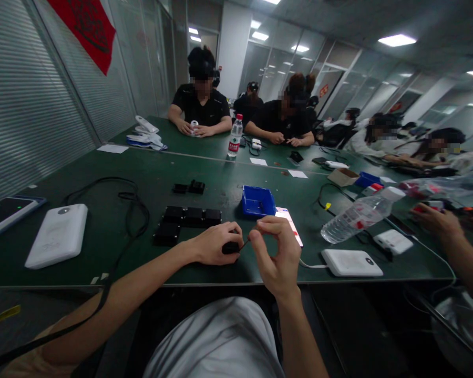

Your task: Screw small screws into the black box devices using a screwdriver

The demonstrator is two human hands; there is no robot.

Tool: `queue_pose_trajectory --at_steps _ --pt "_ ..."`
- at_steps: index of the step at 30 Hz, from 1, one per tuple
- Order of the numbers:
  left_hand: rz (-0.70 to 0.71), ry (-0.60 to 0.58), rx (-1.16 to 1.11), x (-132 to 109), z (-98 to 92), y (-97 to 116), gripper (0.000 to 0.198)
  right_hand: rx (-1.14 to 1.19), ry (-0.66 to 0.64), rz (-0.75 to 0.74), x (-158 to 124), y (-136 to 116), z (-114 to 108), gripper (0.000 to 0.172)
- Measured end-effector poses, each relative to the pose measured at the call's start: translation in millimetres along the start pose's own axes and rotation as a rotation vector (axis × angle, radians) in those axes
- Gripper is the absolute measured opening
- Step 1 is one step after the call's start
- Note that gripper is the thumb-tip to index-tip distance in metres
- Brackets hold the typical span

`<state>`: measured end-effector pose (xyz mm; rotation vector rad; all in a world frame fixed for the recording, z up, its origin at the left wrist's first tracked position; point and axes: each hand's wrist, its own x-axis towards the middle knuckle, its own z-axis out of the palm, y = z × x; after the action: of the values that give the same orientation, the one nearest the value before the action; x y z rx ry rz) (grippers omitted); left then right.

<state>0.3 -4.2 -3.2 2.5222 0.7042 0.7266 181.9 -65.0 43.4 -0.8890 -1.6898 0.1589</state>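
The head view showed the fingers of the left hand clamped on a small black block, close to the near edge of the green table; whether the block rested on the surface or sat just above it could not be told. The right hand had thumb and forefinger together, pinching what seemed a thin dark rod aimed at the block, though any contact was too small to make out. A slip looked the likeliest trouble: with so little of the block exposed, a crooked push could have skidded the rod into the left fingertips. Just beyond the hands lay a blue tray with small dark bits inside, near enough for a stray knuckle to spill it. Left of it sat several black boxes; a black cord passed by the left forearm, where a snag might have tugged it. Farther right, a knocked water bottle could have rolled onto a white power bank.
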Motion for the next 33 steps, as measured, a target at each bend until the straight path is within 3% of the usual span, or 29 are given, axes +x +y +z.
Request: queue_pose_trajectory --at_steps 5,13,17,21,27,33 --pt "0.005 -0.007 -0.021 0.4 -0.9 -0.1 0.010 0.115 -0.024 0.104 -4.1 2.3 0.0 0.014" --pt "-0.004 -0.011 -0.010 -0.2 -0.4 0.6 0.012 0.047 0.107 0.010 -5.9 11.9 7.1 0.017" --pt "-0.012 0.011 -0.028 -1.1 -0.9 0.8 0.027 0.144 0.069 0.076 -7.5 9.2 5.8 0.007" --pt "-0.008 0.029 -0.062 -1.6 -1.5 0.1 0.048 0.197 0.057 0.098 -7.0 10.6 8.2 0.012" --pt "-0.014 0.019 -0.049 -2.3 -0.8 -1.1 0.054 0.138 0.164 0.025 -4.9 14.9 12.5 0.016" --pt "-0.014 0.020 -0.012 -2.1 -0.2 -1.5 0.052 0.046 0.131 -0.054 3.2 8.6 6.2 0.012"
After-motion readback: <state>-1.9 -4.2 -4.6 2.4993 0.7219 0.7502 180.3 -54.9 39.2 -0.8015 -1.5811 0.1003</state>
